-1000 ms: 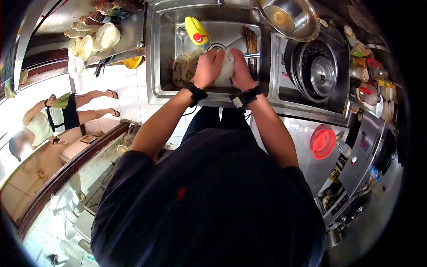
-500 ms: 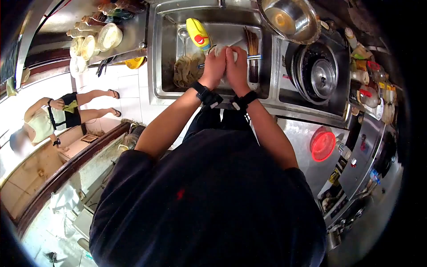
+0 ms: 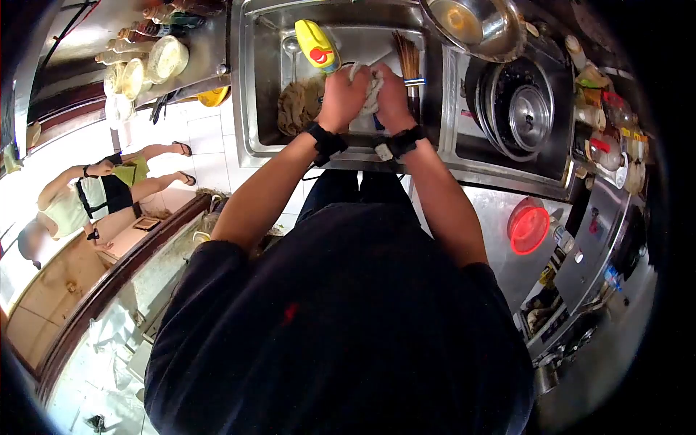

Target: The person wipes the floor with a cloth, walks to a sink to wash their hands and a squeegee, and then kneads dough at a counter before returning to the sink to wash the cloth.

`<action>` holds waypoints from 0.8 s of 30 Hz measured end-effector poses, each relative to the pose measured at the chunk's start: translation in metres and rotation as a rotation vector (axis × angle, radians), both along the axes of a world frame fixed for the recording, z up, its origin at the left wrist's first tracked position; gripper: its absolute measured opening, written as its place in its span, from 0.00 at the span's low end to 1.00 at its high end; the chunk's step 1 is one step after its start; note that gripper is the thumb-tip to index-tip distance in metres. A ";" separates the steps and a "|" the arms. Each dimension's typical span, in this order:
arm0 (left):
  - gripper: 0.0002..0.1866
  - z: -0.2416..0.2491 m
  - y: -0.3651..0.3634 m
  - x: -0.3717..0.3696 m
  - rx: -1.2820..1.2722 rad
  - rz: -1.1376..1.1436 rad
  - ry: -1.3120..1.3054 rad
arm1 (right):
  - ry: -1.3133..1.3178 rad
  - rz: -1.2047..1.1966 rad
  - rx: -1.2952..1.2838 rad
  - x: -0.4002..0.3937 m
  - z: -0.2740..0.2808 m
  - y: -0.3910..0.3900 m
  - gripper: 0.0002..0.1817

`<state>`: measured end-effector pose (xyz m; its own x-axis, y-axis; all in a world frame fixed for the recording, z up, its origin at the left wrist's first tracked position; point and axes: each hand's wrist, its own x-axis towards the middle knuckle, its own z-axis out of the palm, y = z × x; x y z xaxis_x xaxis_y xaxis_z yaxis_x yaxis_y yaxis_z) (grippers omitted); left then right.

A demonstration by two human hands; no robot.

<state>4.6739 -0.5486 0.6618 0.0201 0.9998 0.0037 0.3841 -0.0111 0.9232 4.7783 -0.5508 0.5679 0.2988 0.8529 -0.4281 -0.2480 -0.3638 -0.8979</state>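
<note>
Over the left basin of a steel sink, my left hand and my right hand are both closed on a pale, bunched cloth. Just beyond my left hand lies a yellow bottle with a red cap. A brownish crumpled cloth rests in the basin to the left, below a metal ladle. To the right of my right hand is a brush of thin sticks, with a blue-and-silver rod end across it.
Pans and lids fill the right basin, with a large metal bowl above. A red plastic basket sits on the counter at right. Bowls stand at upper left. Another person is at far left.
My hands have moved slightly apart, and more of the pale cloth shows between them. The other person's raised hand has shifted off the yellow-green cloth area.
</note>
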 end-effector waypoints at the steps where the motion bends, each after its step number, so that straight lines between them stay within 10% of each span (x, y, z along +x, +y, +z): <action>1: 0.16 0.000 0.002 -0.004 -0.001 0.002 0.002 | -0.061 0.042 0.088 0.006 -0.010 0.001 0.18; 4: 0.18 -0.006 0.011 -0.016 -0.163 0.032 0.028 | 0.134 0.149 0.001 0.019 0.044 -0.003 0.13; 6: 0.20 0.003 0.008 -0.016 -0.056 0.107 -0.049 | -1.380 0.287 0.671 0.024 0.057 -0.009 0.10; 11: 0.18 -0.004 0.000 0.004 0.001 0.180 -0.055 | -1.200 0.229 0.497 -0.001 0.052 -0.021 0.10; 13: 0.18 -0.007 0.001 0.003 -0.046 0.190 0.003 | -0.596 0.087 0.353 -0.011 0.090 -0.013 0.11; 18: 0.14 0.007 0.003 0.005 0.004 0.079 -0.009 | -0.584 0.259 0.111 0.006 0.083 0.004 0.18; 20: 0.14 0.022 0.011 0.003 -0.179 0.157 0.081 | -1.137 0.213 0.573 -0.007 0.076 -0.004 0.20; 24: 0.13 0.018 0.004 0.007 -0.022 0.076 -0.051 | -0.975 0.221 0.398 0.008 0.061 0.005 0.20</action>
